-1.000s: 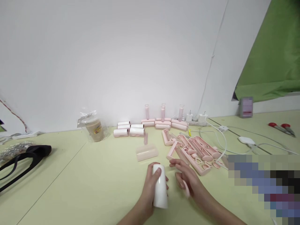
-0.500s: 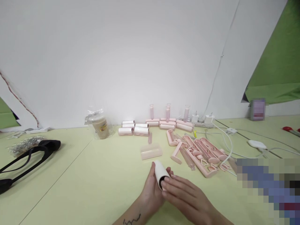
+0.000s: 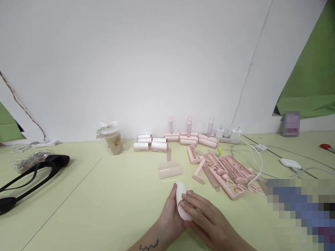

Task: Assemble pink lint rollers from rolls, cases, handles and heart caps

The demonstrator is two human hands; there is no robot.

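At the far left of the pale green table (image 3: 78, 209) lies a black strap (image 3: 31, 174) beside a crinkled clear bag of small metal parts (image 3: 28, 161). Further right, against the white wall, stands a lidded drink cup in a clear plastic bag (image 3: 112, 139). Next come white paper rolls (image 3: 150, 143) laid in a row, and in front of them a translucent pink roller cover (image 3: 170, 170). Near the bottom centre, the left hand (image 3: 170, 218) curls around a white cylindrical paper roll (image 3: 181, 200), gripping it from the left side just above the table. The right hand (image 3: 206, 219) lies over the roll's near end, fingers closed against it. To the right sits a pile of pink plastic roller handles (image 3: 225, 170), then white cables (image 3: 258, 160).
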